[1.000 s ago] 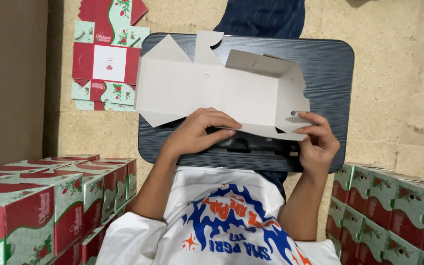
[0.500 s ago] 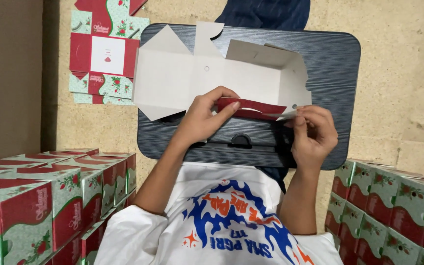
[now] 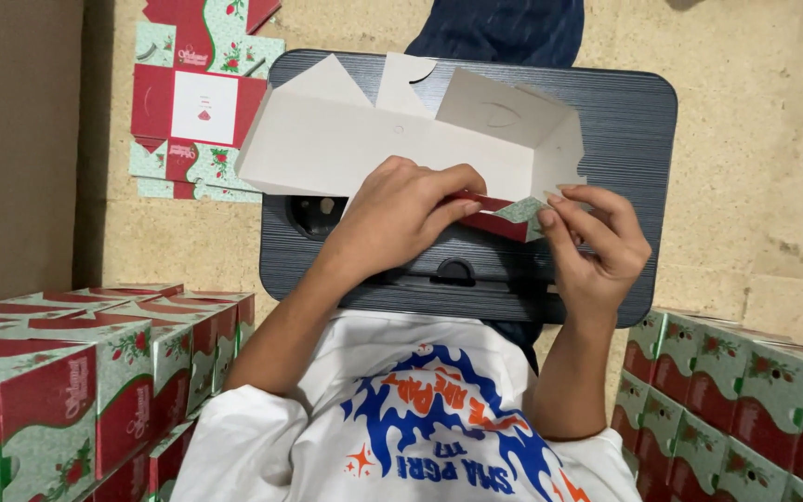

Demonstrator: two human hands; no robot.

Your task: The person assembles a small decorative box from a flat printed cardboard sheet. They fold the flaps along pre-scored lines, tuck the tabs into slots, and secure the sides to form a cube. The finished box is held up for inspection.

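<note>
A half-folded cardboard box (image 3: 392, 139), white inside with a red and green print outside, lies on a small dark table (image 3: 625, 130). My left hand (image 3: 401, 214) grips the box's near flap (image 3: 499, 212) and turns it up, so its red printed side shows. My right hand (image 3: 597, 246) pinches the right end of the same flap with its fingertips. The box's far flaps and right end wall stand up.
A flat printed box blank (image 3: 202, 102) lies on the floor at the far left. Stacks of finished red and green boxes stand at the near left (image 3: 95, 372) and the near right (image 3: 736, 390). Another person's dark blue clothing (image 3: 499, 33) shows beyond the table.
The near flap has been lifted and folded over, showing its red side. Both hands have moved up onto it, and the right hand now pinches its end.
</note>
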